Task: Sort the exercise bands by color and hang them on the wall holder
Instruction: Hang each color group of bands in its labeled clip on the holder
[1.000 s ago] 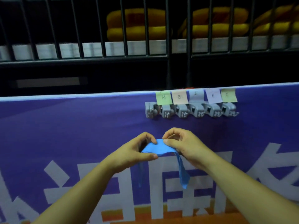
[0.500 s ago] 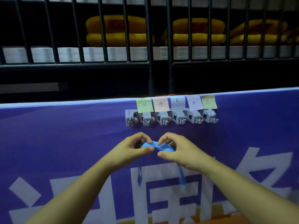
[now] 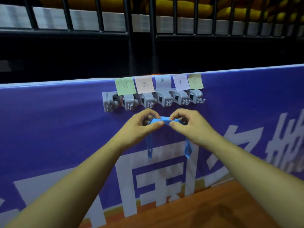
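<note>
Here the blue band (image 3: 162, 120) sits just below the middle of the frame, stretched short between two hands in front of a purple banner (image 3: 49, 129). The left hand (image 3: 139, 127) has its grip closed on the band's left part, thumb and forefinger pinching the bunched rubber, the other fingers curled behind it. The right hand (image 3: 190, 127) does the same on the right part, its thumb tip almost meeting the left thumb tip over the band's top fold. From each hand a strand of the band hangs down against the banner; the two strands are apart, and the right one looks wider and twisted at its end. Just above the hands, close to them but not touching the band, a grey holder (image 3: 153, 100) is fixed to the banner, with a row of clips and small hooks along its lower edge. None of its clips or hooks carries a band. Five sticky notes run along its top from left to right: a green note (image 3: 125, 86), a pink note (image 3: 144, 84), a pale blue note (image 3: 163, 82), a lilac note (image 3: 181, 82) and a yellow-green note (image 3: 195, 81); their handwriting is too blurred to read. Black railing bars (image 3: 130, 30) fill the top of the frame, with yellow shapes (image 3: 230, 12) behind them at the upper right. An orange floor (image 3: 213, 203) shows at the lower right.
</note>
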A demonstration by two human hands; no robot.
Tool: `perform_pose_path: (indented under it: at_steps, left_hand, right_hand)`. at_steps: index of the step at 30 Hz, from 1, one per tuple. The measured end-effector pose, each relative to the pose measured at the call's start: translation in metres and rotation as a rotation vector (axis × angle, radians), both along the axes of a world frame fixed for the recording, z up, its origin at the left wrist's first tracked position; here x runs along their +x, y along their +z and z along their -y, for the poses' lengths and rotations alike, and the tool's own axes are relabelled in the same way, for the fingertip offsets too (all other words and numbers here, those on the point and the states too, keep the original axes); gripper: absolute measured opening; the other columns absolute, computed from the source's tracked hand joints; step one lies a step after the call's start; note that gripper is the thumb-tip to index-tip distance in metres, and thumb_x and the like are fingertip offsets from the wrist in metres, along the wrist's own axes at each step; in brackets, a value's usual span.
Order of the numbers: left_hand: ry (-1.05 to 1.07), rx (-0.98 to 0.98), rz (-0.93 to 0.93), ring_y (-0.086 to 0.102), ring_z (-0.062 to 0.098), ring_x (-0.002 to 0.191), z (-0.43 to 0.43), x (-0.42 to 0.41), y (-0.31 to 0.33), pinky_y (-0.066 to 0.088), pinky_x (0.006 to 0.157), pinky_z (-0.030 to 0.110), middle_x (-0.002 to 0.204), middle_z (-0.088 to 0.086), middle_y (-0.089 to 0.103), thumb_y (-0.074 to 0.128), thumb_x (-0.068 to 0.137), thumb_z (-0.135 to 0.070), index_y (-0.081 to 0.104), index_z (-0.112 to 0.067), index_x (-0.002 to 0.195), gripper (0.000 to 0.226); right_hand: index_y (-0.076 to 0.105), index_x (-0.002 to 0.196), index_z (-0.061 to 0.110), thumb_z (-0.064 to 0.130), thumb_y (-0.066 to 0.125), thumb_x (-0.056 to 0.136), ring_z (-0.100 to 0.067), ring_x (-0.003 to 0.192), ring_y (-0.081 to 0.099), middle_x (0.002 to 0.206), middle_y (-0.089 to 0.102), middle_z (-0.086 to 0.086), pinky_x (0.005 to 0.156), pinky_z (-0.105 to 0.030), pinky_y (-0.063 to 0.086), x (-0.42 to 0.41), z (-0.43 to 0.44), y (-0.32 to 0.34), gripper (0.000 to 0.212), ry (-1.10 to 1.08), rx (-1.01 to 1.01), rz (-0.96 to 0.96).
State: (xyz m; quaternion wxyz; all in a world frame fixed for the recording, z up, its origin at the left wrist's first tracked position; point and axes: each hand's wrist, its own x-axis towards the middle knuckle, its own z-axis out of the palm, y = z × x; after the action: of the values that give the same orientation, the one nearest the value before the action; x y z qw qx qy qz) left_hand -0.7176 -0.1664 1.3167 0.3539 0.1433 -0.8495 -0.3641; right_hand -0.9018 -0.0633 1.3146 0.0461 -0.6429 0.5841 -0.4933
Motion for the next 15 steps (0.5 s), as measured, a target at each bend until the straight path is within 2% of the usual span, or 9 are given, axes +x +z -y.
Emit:
perform_pose_path:
  at_steps: [2,5,7,11,13,15]
  left_hand:
    - [0.035,-0.009,-0.014,0.042,0.01,0.067,-0.001,-0.017,0.002,0.035,0.065,0.027,0.08,0.001,0.056,0.068,0.089,-0.036,0.064,-0.021,0.097,0.017]
    - [0.094,-0.012,-0.053,0.043,0.005,0.062,-0.002,-0.043,0.006,0.035,0.059,0.019,0.077,-0.006,0.056,0.067,0.089,-0.033,0.064,-0.02,0.1,0.017]
    - [0.149,-0.014,-0.09,0.049,0.007,0.066,-0.002,-0.06,0.009,0.041,0.065,0.024,0.078,-0.005,0.06,0.067,0.09,-0.034,0.064,-0.021,0.1,0.016]
    - [0.279,-0.016,-0.143,0.068,0.024,0.085,0.003,-0.092,0.013,0.053,0.084,0.045,0.091,0.0,0.071,0.065,0.085,-0.046,0.063,-0.03,0.096,0.02]
    - [0.343,-0.041,-0.164,0.069,0.025,0.086,0.005,-0.105,0.014,0.054,0.085,0.049,0.092,0.0,0.072,0.062,0.082,-0.053,0.062,-0.033,0.094,0.024]
    - [0.417,-0.071,-0.177,0.069,0.022,0.084,0.006,-0.115,0.015,0.055,0.082,0.047,0.089,0.0,0.071,0.06,0.085,-0.052,0.061,-0.033,0.093,0.02]
  right_hand:
    - [0.066,0.081,0.024,0.02,0.067,0.083,-0.005,0.06,0.048,0.069,0.062,0.003,0.062,-0.029,0.043,-0.015,0.003,0.003,0.005,-0.019,-0.011,-0.006]
    - [0.066,0.08,0.022,0.016,0.066,0.085,0.0,0.06,0.048,0.071,0.061,0.009,0.061,-0.018,0.041,-0.037,0.011,0.01,0.009,-0.019,-0.07,0.034]
    - [0.066,0.079,0.021,0.015,0.065,0.085,0.0,0.061,0.048,0.072,0.061,0.009,0.06,-0.014,0.04,-0.051,0.018,0.015,0.008,-0.019,-0.104,0.059]
    - [0.065,0.08,0.018,0.017,0.064,0.085,0.0,0.063,0.051,0.074,0.063,0.008,0.059,-0.013,0.042,-0.073,0.034,0.024,0.006,-0.024,-0.147,0.088]
    - [0.063,0.078,0.02,0.016,0.063,0.085,0.002,0.065,0.053,0.074,0.062,0.01,0.06,-0.01,0.042,-0.08,0.042,0.027,0.008,-0.042,-0.174,0.11]
    - [0.061,0.077,0.022,0.016,0.063,0.085,0.0,0.067,0.054,0.074,0.061,0.011,0.061,-0.012,0.042,-0.083,0.049,0.029,0.01,-0.065,-0.187,0.124]
